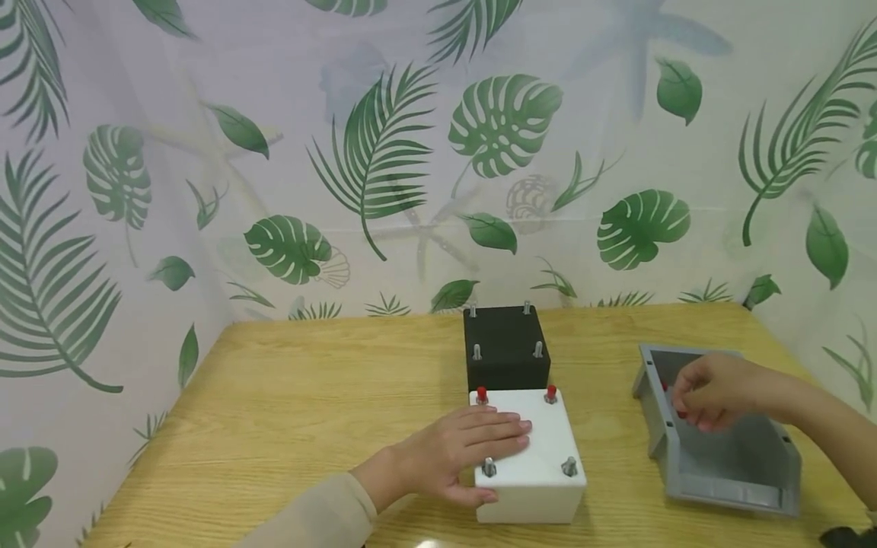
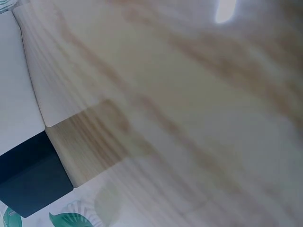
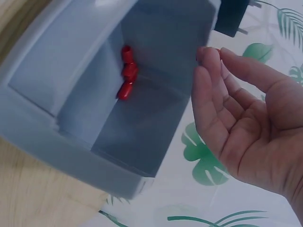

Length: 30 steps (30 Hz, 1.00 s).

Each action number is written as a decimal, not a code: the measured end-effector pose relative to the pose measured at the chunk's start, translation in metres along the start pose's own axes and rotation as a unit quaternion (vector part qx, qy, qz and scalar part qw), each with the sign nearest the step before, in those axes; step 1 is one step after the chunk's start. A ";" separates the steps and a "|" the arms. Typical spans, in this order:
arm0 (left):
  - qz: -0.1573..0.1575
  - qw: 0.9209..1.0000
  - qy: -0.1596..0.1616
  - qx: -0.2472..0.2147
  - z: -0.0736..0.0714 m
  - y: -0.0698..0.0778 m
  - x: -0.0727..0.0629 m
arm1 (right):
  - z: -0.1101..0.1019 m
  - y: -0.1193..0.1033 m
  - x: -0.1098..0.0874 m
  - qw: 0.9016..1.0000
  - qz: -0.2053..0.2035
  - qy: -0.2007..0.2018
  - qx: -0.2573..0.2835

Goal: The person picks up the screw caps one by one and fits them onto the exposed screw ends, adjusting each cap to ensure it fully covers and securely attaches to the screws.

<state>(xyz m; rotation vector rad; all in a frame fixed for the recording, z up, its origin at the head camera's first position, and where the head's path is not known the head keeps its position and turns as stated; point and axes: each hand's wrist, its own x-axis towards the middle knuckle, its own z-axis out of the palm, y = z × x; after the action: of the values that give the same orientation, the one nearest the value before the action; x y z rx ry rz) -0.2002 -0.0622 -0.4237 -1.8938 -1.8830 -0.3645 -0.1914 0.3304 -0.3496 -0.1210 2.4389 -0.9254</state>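
Observation:
My left hand [image 1: 462, 453] rests on a white box [image 1: 541, 438], fingers straight across its top and thumb at its near left edge. Red caps [image 1: 551, 393] cover the two far studs of this box. Its two near studs [image 1: 569, 466] are bare metal. Over the grey bin [image 1: 729, 487], my right hand [image 1: 715, 392] pinches a small red cap [image 1: 681, 415] between thumb and fingers; the fingertips mostly hide it in the right wrist view. Loose red caps [image 3: 128, 72] lie in a row inside the bin, along the joint of wall and floor.
A black box [image 1: 505, 335] with bare metal studs stands directly behind the white one. Wooden tabletop [image 1: 308, 388] extends to the left. Leaf-printed cloth [image 1: 411, 190] hangs behind and beside the table.

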 end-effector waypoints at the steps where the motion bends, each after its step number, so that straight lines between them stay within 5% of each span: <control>1: -0.001 1.000 0.000 -0.001 0.000 0.000 0.000 | -0.001 -0.001 -0.001 1.000 -0.002 -0.003 0.005; 8: 0.001 1.000 0.001 0.002 0.000 0.000 0.001 | -0.003 -0.004 -0.010 0.999 -0.023 -0.022 0.037; 15: 0.000 1.000 0.001 -0.002 0.001 0.000 0.001 | 0.003 -0.016 -0.017 0.992 -0.087 -0.047 0.075; 30: 0.001 1.000 0.008 -0.009 0.000 0.000 0.002 | 0.020 -0.047 -0.032 0.980 -0.168 -0.075 0.078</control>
<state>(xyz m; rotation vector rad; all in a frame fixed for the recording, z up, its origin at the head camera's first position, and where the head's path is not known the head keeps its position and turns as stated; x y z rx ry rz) -0.1997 -0.0609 -0.4227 -1.8983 -1.8736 -0.3962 -0.1586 0.2908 -0.3175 -0.5393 2.2354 -1.2011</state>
